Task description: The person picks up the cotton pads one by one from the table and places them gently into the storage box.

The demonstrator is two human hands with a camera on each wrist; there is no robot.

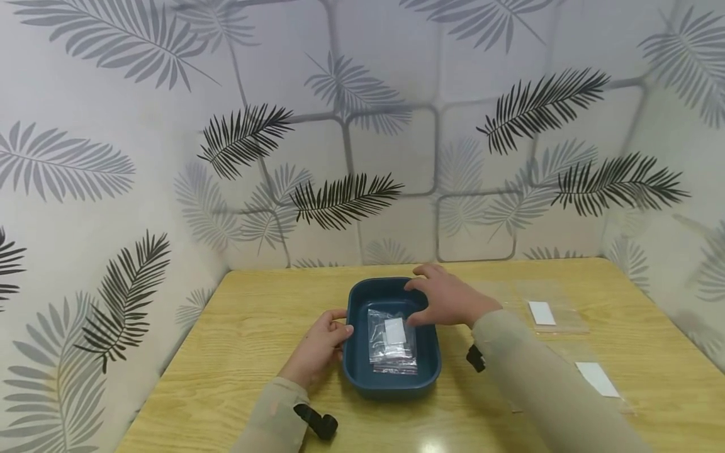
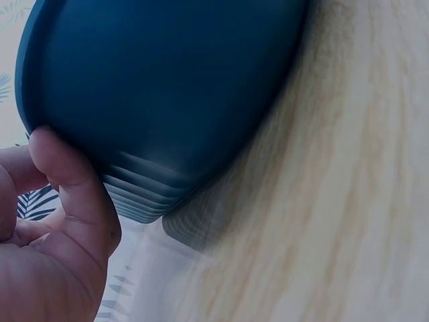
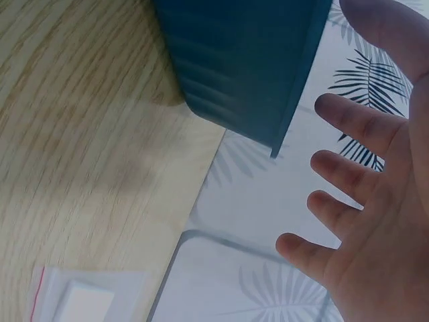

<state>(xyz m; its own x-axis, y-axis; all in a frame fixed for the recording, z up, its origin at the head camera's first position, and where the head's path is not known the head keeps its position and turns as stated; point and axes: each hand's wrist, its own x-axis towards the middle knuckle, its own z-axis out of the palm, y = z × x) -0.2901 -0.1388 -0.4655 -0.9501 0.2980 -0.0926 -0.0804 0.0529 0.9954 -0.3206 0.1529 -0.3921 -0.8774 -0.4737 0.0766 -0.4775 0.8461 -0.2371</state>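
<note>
A dark blue plastic bin [image 1: 391, 391] sits on the wooden table with its open top facing up. Inside it lie clear zip bags [image 1: 393, 346], overlapping, with a white card showing in the top one. My left hand [image 1: 323, 343] holds the bin's left rim between thumb and fingers; the left wrist view shows its thumb [image 2: 67, 161] against the blue wall. Over the bin's right rim hovers my right hand [image 1: 447, 296], fingers spread and holding nothing. The right wrist view shows its fingers [image 3: 355, 121] apart from the bin wall [image 3: 234, 67].
To the right on the table [image 1: 255, 314] lie more clear bags, one with a white card [image 1: 542, 313] farther back and one with a white card [image 1: 597, 379] nearer, partly behind my right sleeve [image 1: 544, 371]. A leaf-patterned wall [image 1: 396, 151] rises behind the table.
</note>
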